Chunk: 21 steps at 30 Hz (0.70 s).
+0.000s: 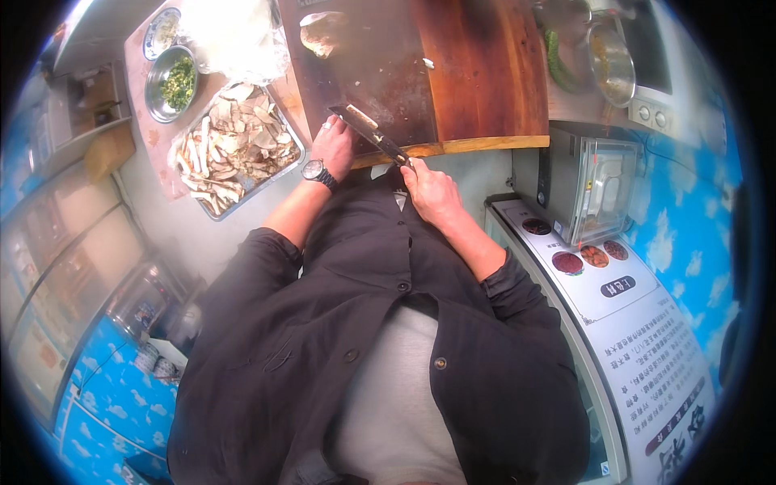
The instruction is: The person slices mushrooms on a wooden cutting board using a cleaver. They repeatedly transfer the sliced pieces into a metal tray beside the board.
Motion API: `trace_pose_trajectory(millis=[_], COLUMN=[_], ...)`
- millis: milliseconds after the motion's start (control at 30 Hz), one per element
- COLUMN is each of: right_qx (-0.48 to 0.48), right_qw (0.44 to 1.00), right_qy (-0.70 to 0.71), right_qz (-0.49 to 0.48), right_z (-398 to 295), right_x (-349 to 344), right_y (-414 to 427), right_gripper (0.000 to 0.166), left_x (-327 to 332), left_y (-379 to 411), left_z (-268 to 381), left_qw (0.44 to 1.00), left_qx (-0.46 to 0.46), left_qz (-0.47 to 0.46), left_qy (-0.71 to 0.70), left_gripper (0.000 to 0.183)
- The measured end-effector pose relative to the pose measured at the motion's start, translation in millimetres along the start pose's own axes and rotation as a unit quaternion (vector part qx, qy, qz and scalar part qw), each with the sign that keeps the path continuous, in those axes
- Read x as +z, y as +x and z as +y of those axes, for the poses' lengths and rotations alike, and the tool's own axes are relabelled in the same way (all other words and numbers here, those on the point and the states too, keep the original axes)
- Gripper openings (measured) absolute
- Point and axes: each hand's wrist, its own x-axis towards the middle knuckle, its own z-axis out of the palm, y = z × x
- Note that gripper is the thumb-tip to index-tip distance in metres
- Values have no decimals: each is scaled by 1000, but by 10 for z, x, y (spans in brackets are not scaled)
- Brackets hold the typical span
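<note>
My right hand (433, 191) grips the handle of a kitchen knife (374, 134), whose blade points up and left over the near edge of a wooden cutting board (388, 79). A pale strip of food (362, 115) lies along the blade. My left hand (333, 145), with a ring and a wristwatch, is at the board's near edge beside the blade tip; its fingers are bent, and whether they hold anything is hidden. A pale, browned chunk of food (323, 34) rests at the board's far left. A small white scrap (428, 63) lies near the middle.
Left of the board, a metal tray (227, 212) holds sliced food, with a steel bowl of chopped greens (176, 85), a patterned bowl (161, 33) and a plastic bag (236, 36) beyond. At right are a steel bowl (611, 65), a green vegetable (555, 57) and a boxy appliance (573, 182).
</note>
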Motion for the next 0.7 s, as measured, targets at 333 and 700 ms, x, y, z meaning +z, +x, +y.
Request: trace_pose_trajectory(millis=[333, 700], right_qx=[24, 17], right_qw=[999, 999], right_qy=[2, 20], right_qz=[-41, -31], right_z=[-177, -219], right_x=[-32, 126], right_y=[220, 593], right_gripper=[45, 49], left_x=[-129, -68], left_y=[75, 76], left_z=[68, 46], left_qw=[999, 999], left_qx=[-25, -32], left_qz=[-21, 13], left_qy=[-3, -11], left_gripper=[35, 37])
